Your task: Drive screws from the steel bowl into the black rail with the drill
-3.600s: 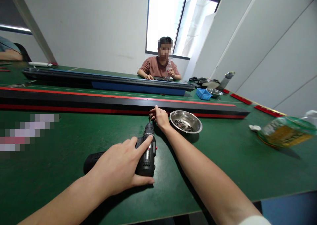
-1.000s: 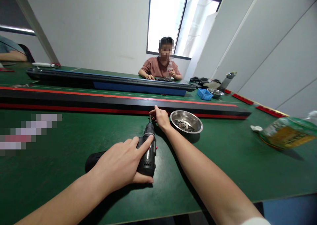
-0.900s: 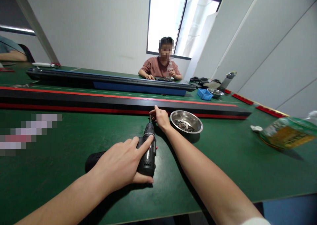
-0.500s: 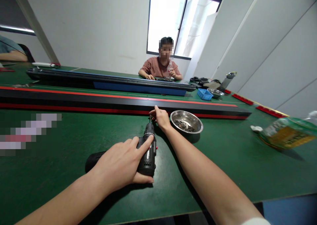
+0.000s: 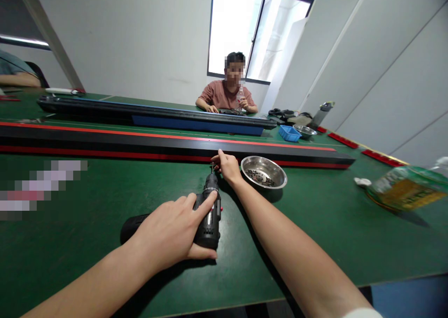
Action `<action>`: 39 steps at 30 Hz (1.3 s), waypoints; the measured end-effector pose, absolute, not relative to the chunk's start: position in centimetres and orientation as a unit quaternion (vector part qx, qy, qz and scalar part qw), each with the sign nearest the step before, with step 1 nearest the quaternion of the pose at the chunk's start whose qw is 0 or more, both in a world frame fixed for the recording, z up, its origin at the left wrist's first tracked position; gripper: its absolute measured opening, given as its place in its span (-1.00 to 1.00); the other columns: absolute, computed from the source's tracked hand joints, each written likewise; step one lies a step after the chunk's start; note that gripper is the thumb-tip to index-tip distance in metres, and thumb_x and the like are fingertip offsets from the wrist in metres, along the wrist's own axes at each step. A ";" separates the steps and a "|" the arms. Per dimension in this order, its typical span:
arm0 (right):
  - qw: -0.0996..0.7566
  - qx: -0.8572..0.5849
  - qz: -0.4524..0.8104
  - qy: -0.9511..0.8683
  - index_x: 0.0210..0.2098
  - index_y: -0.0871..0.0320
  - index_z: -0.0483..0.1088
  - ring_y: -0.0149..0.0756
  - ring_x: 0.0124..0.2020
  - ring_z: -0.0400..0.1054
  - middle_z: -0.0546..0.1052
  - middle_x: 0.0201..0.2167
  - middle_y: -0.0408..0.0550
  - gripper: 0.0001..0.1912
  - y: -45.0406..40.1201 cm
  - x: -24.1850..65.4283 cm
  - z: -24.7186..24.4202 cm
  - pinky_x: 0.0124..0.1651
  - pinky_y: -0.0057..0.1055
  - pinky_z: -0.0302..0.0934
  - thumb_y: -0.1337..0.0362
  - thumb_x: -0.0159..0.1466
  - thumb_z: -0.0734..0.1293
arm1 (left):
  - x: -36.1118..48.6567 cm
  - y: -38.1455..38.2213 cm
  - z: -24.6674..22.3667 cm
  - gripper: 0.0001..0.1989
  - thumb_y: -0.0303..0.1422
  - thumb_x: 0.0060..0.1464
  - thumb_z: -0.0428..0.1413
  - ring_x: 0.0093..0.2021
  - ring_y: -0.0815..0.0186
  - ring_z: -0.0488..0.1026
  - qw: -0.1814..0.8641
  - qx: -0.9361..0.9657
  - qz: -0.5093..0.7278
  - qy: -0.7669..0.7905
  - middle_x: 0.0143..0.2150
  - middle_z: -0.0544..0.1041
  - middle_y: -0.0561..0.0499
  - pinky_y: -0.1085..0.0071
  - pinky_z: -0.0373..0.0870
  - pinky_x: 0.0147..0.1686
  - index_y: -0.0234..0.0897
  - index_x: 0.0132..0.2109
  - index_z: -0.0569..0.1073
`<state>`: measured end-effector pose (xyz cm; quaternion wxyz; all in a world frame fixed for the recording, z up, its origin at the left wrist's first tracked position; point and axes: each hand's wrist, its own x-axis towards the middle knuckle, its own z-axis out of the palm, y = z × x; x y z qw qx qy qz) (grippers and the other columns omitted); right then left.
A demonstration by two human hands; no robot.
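My left hand is wrapped round a black cordless drill, its bit pointing away from me toward the long bar. The drill lies over on its side, low above the green table. Beside the bit's tip, my right hand is closed with its fingertips bent in, close to the bar's near side. Whatever those fingertips pinch is too small to make out. The long black bar with red stripes runs across the table. Just right of my right hand stands a steel bowl with small dark screws in it.
Behind the bar lies another long black bar with blue on it. A blue basket and a second steel bowl stand farther back. At right lies a green-and-yellow package. A person sits opposite, holding a bottle.
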<state>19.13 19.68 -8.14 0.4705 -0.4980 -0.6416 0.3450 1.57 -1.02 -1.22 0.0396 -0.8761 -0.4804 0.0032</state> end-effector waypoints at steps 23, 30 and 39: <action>0.487 -0.550 0.274 -0.621 -0.32 0.13 0.60 -0.22 -0.39 0.53 0.67 -0.31 0.00 -0.47 19.3 18.9 -7.8 -0.18 -0.35 0.34 -0.02 0.42 0.12 | 2.0 0.4 -1.3 0.06 0.31 0.06 0.02 -0.08 -0.10 0.58 0.054 -0.860 0.006 -0.507 0.05 0.50 -0.28 0.13 0.51 -0.20 -0.13 0.52 -0.06; 0.481 -0.552 0.274 -0.624 -0.32 0.13 0.60 -0.20 -0.32 0.54 0.66 -0.32 0.00 -0.48 19.1 18.7 -7.6 -0.14 -0.35 0.33 -0.02 0.42 0.13 | 2.0 0.9 -1.1 0.07 0.32 0.05 0.02 -0.05 -0.14 0.57 0.041 -0.859 0.019 -0.510 0.12 0.48 -0.34 0.09 0.50 -0.19 -0.13 0.52 -0.06; 0.477 -0.549 0.276 -0.628 -0.32 0.17 0.61 -0.25 -0.36 0.51 0.67 -0.32 0.00 -0.47 18.6 18.7 -7.3 -0.20 -0.38 0.27 0.01 0.42 0.12 | 2.4 0.1 0.1 -0.10 0.12 0.20 0.07 -0.12 -0.06 0.60 0.078 -0.863 0.022 -0.499 0.04 0.53 -0.28 0.17 0.52 -0.22 -0.25 0.50 0.04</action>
